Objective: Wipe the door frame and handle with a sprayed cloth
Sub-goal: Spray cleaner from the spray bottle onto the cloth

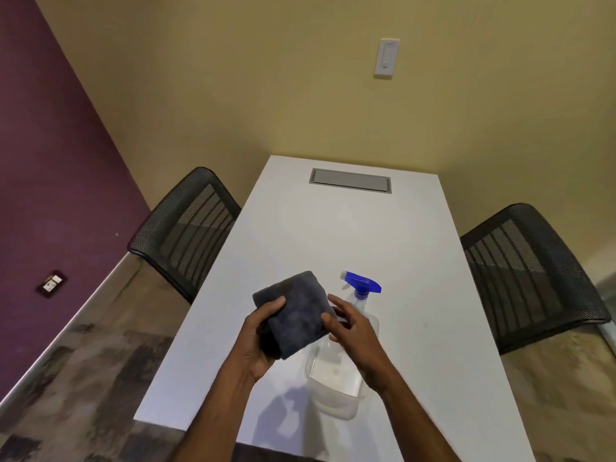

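A folded dark grey cloth is held above the white table. My left hand grips its left and lower side, thumb on top. My right hand pinches the cloth's right edge with thumb and fingers. Just behind and under my right hand stands a clear spray bottle with a blue trigger head, upright on the table, its nozzle pointing left. No door, frame or handle is in view.
Two black mesh chairs flank the table, one at the left and one at the right. A grey cable hatch sits at the table's far end. Behind it is a yellow wall with a white switch. A purple wall runs along the left.
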A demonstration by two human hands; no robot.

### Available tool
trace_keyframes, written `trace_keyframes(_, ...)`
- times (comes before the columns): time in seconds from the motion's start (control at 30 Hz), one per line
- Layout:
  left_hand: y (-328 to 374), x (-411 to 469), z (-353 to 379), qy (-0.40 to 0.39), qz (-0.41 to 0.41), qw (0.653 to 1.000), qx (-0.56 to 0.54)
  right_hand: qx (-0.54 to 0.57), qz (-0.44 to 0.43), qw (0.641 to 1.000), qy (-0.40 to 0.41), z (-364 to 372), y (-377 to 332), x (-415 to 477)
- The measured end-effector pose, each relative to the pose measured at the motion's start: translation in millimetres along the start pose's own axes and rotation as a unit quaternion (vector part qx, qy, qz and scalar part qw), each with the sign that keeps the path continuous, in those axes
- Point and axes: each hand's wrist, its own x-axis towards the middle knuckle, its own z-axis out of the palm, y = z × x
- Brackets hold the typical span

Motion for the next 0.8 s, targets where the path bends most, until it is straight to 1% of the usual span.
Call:
trace_keyframes(0.07, 8, 4, -8, 0.004, 0.001, 1.000, -0.006, -0.018, 0.011, 0.995, 0.101, -20, 16, 2)
trace_keyframes(0.13, 14, 10, -14, 0.003, -0.001, 1.000, 0.001, -0.045, 0.030, 0.974, 0.219, -43, 30, 8)
trace_keyframes(0.17, 17, 12, -16, 0.001, -0.002, 1.000, 0.006, -0.057, 0.037, 0.964, 0.259, -53, 35, 14)
trace_keyframes(0.2, 19, 14, -17, -0.002, -0.002, 1.000, 0.009, -0.067, 0.038, 0.959, 0.274, -61, 39, 21)
trace_keyframes(0.23, 21, 17, -18, -0.003, -0.002, 1.000, 0.010, -0.074, 0.033, 0.961, 0.265, -68, 42, 31)
trace_keyframes(0.27, 23, 20, -19, -0.003, -0.001, 1.000, 0.009, -0.080, 0.028, 0.967, 0.240, -73, 43, 42)
trace_keyframes(0.37, 28, 28, -20, 0.002, 0.003, 1.000, 0.010, -0.085, 0.031, 0.986, 0.141, -77, 42, 76)
trace_keyframes(0.43, 31, 33, -21, 0.013, 0.006, 1.000, 0.006, -0.057, 0.031, 0.994, 0.091, -75, 38, 94)
trace_keyframes(0.5, 34, 36, -22, 0.032, 0.011, 0.999, 0.000, -0.014, 0.032, 0.998, 0.058, -70, 36, 106)
trace_keyframes(0.57, 37, 38, -22, 0.046, 0.016, 0.999, -0.008, 0.013, 0.037, 0.998, 0.057, -64, 36, 112)
trace_keyframes(0.63, 42, 39, -22, 0.055, 0.019, 0.998, -0.015, 0.007, 0.039, 0.997, 0.072, -59, 36, 115)
trace_keyframes(0.73, 51, 41, -21, 0.049, 0.028, 0.998, -0.021, -0.002, 0.028, 0.995, 0.099, -54, 30, 112)
trace_keyframes(0.8, 58, 41, -19, 0.047, 0.037, 0.998, -0.015, -0.001, -0.013, 0.992, 0.126, -53, 18, 102)
